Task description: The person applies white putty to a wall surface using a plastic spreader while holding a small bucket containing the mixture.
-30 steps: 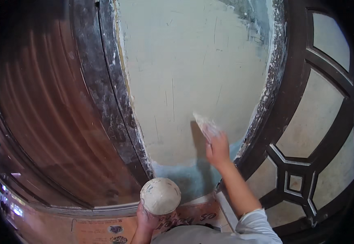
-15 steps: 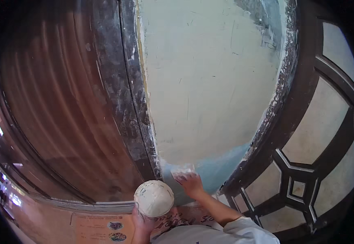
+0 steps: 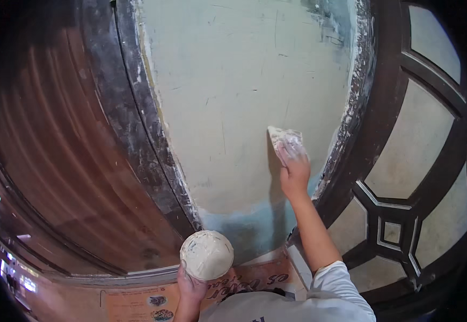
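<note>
Wall panel [image 3: 217, 118], cream with a bluish lower strip, stands ahead of the right hand [image 3: 296, 165], the nearer one, its long axis running up the view. That hand pinches a smeared scraper [image 3: 283, 135] over it; whether they touch, I cannot tell. Lower left, the left hand [image 3: 192, 288] grips a bowl [image 3: 206, 255] of pale paste.

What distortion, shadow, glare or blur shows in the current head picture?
In the head view, fisheye curves the dark panelled door and corners go black; there too, a shadow falls on the pale panel left of the right hand, bright glare spots dot the lower-left rim, and the hand's fingers look slightly blurred.
</note>
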